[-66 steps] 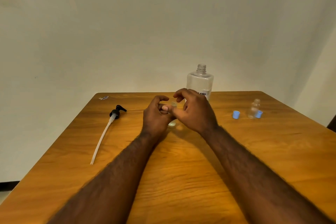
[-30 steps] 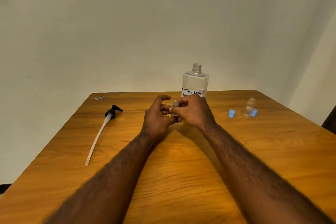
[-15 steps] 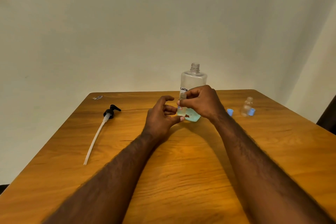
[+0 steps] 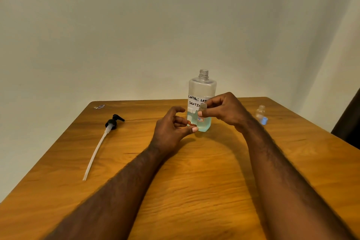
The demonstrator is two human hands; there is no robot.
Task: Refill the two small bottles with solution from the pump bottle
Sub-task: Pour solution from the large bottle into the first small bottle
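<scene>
The big clear pump bottle (image 4: 202, 91) stands uncapped at the table's far middle, with a hand-written label and a little blue-green solution at its bottom. My right hand (image 4: 227, 112) pinches a small clear bottle (image 4: 202, 113) by its neck, lifted in front of the big bottle. Just below and to the left, my left hand (image 4: 171, 128) hovers with loosely curled fingers, its thumb tip near the small bottle's base; I see nothing held in it. A second small bottle (image 4: 261, 112) stands uncapped at the far right beside a blue cap (image 4: 264, 121).
The black pump head (image 4: 113, 122) with its long white tube (image 4: 95, 154) lies on the left side of the wooden table (image 4: 194, 181). A small wrapper (image 4: 99, 106) lies near the far left corner. A dark object shows at the right edge.
Both hands held the small bottle low over the table. My right hand has since lifted it up and to the right, in front of the big bottle, and my left hand has let go.
</scene>
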